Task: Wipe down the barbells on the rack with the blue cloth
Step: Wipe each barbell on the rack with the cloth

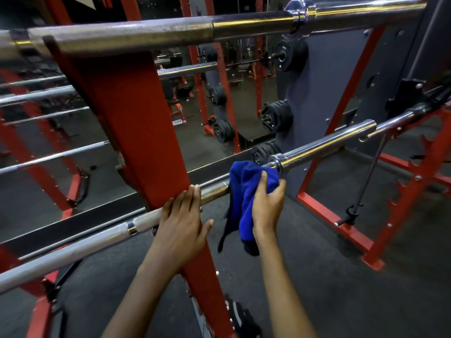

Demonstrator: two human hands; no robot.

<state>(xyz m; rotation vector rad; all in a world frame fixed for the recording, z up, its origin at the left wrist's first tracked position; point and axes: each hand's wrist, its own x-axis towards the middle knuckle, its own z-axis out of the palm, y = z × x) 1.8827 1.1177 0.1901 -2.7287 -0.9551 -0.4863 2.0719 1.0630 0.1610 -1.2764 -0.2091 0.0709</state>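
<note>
A lower barbell (pixel 322 145) lies across the red rack upright (pixel 136 132), its chrome sleeve pointing right. My right hand (pixel 267 206) grips the blue cloth (pixel 246 181), wrapped over the bar just left of the sleeve collar; the cloth's tail hangs below. My left hand (pixel 183 220) rests flat with straight fingers on the upright where the bar crosses it. A second barbell (pixel 170 32) spans the top of the view.
More bars (pixel 48 157) sit on the rack at left. Behind is a mirror and a grey panel with black weight plates (pixel 277 117). Another red rack frame (pixel 415 181) stands at right. A black shoe (pixel 240 318) is on the dark floor below.
</note>
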